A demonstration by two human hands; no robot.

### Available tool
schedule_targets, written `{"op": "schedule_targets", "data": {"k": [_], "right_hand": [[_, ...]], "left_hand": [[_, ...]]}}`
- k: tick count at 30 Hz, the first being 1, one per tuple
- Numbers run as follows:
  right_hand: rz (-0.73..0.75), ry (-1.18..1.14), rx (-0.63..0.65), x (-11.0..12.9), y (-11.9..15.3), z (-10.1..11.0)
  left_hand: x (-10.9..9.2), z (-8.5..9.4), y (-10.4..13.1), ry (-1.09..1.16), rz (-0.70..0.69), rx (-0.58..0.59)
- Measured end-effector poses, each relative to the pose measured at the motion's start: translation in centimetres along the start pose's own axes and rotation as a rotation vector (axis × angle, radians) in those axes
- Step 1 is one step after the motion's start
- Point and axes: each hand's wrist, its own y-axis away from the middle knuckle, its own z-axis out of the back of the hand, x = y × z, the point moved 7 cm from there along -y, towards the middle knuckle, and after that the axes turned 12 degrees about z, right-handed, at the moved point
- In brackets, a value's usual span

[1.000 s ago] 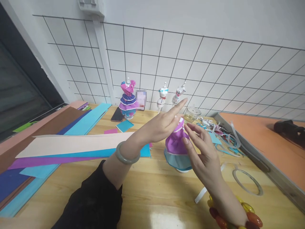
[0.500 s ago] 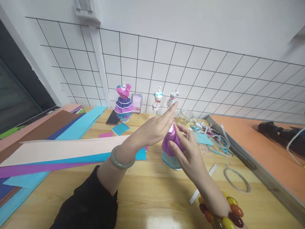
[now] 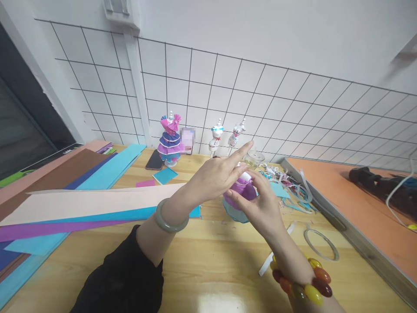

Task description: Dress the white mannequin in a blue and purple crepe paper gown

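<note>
In the head view, a small dress form in a purple paper dress (image 3: 237,201) with a light blue hem (image 3: 235,213) is between my hands over the table. My left hand (image 3: 217,174) reaches across to its top, index finger stretched out and the other fingers closed around the upper end, which they mostly hide. My right hand (image 3: 263,201) holds the purple part from the right between thumb and fingers. A bit of white (image 3: 245,176) shows at the top of the dress.
Long coloured paper strips (image 3: 97,202) cover the left. Behind stand a dressed form (image 3: 169,141), a phone (image 3: 154,160), two white dress forms (image 3: 216,137) and a clear jar (image 3: 254,158). Paper scraps (image 3: 293,184), a tape ring (image 3: 321,244) and an orange-lined tray (image 3: 325,184) are right.
The dress form's top has tipped to the right and its hem has risen slightly. Both hands have shifted a little to the right with it, and my right fingers have changed position.
</note>
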Motion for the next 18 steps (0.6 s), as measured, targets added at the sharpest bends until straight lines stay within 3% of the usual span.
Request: {"op": "schedule_targets", "data": {"k": [8, 13, 18], "right_hand": [[-0.159, -0.356, 0.106, -0.3, -0.9, -0.4], [-0.135, -0.330, 0.144, -0.5, -1.2, 0.0], [-0.128, -0.353, 0.088, -1.4, -0.9, 0.8]], "left_hand": [[0.3, 0.6, -0.1, 0.084, 0.040, -0.033], [0.4, 0.5, -0.1, 0.134, 0.050, -0.017], [0.4, 0.4, -0.1, 0.155, 0.039, -0.041]]}}
